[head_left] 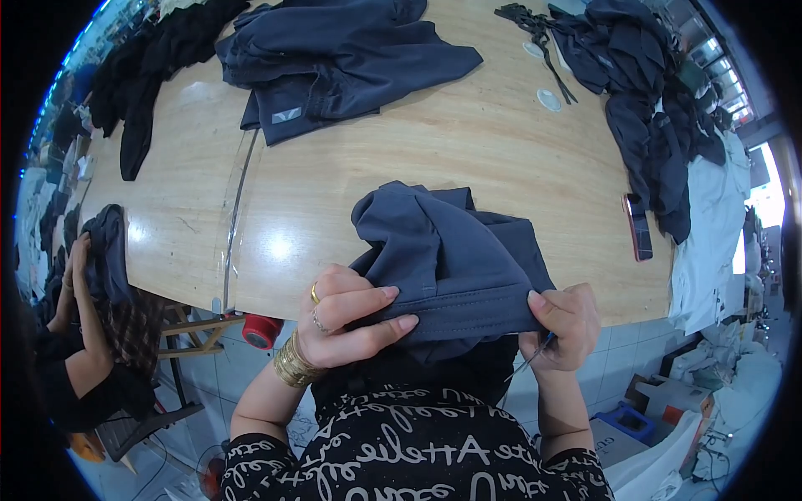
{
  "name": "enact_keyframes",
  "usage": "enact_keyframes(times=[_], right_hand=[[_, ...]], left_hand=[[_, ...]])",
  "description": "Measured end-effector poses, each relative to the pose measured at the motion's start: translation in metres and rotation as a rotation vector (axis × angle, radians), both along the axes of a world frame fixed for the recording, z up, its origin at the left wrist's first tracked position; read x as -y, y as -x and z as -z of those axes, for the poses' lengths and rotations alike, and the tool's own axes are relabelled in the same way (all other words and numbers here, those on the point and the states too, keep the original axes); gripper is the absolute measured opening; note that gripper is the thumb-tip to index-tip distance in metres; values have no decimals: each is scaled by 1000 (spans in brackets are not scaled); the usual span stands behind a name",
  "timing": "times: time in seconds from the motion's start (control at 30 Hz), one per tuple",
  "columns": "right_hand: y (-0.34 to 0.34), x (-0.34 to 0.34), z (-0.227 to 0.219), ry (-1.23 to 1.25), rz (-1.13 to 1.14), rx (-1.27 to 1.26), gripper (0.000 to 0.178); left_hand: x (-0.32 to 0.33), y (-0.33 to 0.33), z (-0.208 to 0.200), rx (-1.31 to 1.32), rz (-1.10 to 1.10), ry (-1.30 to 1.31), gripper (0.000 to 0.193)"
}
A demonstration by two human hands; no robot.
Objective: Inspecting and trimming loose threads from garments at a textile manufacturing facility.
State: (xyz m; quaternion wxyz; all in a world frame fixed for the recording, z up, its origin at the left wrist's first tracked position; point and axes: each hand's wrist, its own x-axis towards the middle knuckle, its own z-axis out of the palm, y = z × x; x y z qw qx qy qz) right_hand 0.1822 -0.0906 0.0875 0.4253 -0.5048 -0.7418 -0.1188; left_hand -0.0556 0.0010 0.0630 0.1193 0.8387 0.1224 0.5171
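A dark blue-grey garment (468,250) is bunched at the table's near edge, its stitched band (476,311) stretched between my hands. My left hand (355,317), wearing rings and gold bangles, pinches the band's left part between thumb and fingers. At the other end, my right hand (564,326) grips the band with the thumb on top. A thin metal tool (525,365), which looks like thread snips, pokes out below the right palm; most of it is hidden by the fingers.
Another blue-grey garment (334,63) lies across the table (301,192). Black cloth (159,63) is at far left, with more dark garments (639,125) and a phone (640,227) at right. A co-worker's hands (79,255) handle dark cloth at the left edge.
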Motion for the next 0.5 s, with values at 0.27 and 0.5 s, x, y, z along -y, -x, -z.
enact_keyframes(times=[0.27,0.5], right_hand=[[-9,-22,-13,311,252,-371,22],[-11,-26,-18,1056,-86,-1101,12]], left_hand=[[-14,8,2,54,-122,304,27],[-37,10,-2,-321,-5,1226,42]])
